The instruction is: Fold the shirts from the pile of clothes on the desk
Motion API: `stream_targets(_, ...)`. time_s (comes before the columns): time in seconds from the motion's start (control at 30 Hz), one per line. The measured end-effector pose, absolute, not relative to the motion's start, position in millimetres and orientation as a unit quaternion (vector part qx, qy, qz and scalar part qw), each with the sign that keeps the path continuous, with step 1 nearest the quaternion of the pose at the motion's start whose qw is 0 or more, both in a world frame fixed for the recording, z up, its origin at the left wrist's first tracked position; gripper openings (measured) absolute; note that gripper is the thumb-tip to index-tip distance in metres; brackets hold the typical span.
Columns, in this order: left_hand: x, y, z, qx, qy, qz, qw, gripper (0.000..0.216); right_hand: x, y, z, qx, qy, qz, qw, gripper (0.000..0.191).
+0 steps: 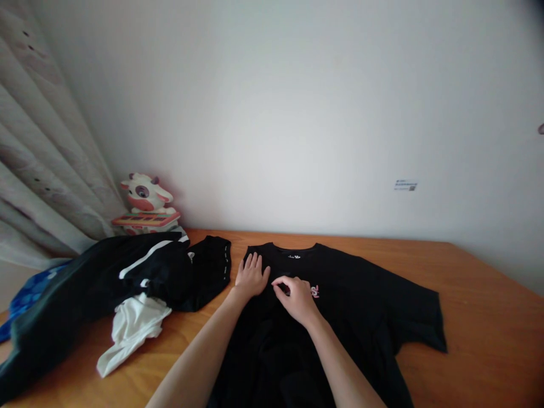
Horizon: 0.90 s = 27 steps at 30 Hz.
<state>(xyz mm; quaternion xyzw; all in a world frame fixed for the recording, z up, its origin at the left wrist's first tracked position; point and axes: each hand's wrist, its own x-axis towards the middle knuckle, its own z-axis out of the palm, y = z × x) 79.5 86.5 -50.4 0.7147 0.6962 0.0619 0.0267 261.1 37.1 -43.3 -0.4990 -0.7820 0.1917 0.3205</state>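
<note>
A black T-shirt [352, 277] lies spread on the wooden table, collar toward the wall, with a small pink and white print on its chest. Its sleeve on the right stretches out flat; no sleeve sticks out on the left side. My left hand [251, 276] rests flat on the shirt near the left shoulder, fingers stretched. Beside it, my right hand [295, 297] is closed in a pinch at the chest, thumb and index fingertips together on the black cloth and partly covering the print. Dark folds show in the cloth below my hands.
Left of the shirt lie a heap of black clothing [85, 283] with white stripes, a crumpled white garment [138, 320] and a blue cloth [32, 292]. A cow toy with a keyboard [147, 204] stands by the curtain [38, 141]. The wall borders the table [488, 317] at the back.
</note>
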Motion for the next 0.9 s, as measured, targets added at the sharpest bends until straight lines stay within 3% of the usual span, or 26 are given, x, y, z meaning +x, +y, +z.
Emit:
stream_targets(0.4,72.6,93.0,-53.4,0.729,0.682,0.065,0.002,0.06,255.9,34.5,-44.7,-0.564,-0.743,0.111,0.342,0.026)
stream_targets(0.47,72.6,93.5,-53.0,0.745,0.664,0.057,0.011,0.06,253.3,29.0,-36.2,-0.537,-0.772,0.091,0.327,0.017)
stream_targets(0.53,72.4,94.6,-52.7,0.751,0.658,0.051,0.021,0.064,249.0,21.8,-24.5,-0.479,-0.822,0.102,0.291,0.011)
stream_targets(0.7,72.6,95.8,-50.9,0.748,0.661,0.049,0.032,0.068,236.7,0.2,9.6,-0.419,-0.866,0.204,0.182,0.021)
stream_targets(0.83,72.5,94.7,-51.3,0.75,0.658,0.06,0.034,0.068,225.8,-18.4,20.2,-0.386,-0.88,0.271,0.051,0.014)
stream_targets(0.9,72.1,94.4,-53.1,0.749,0.658,0.07,0.031,0.066,219.4,-27.7,19.7,-0.358,-0.889,0.282,-0.04,0.024)
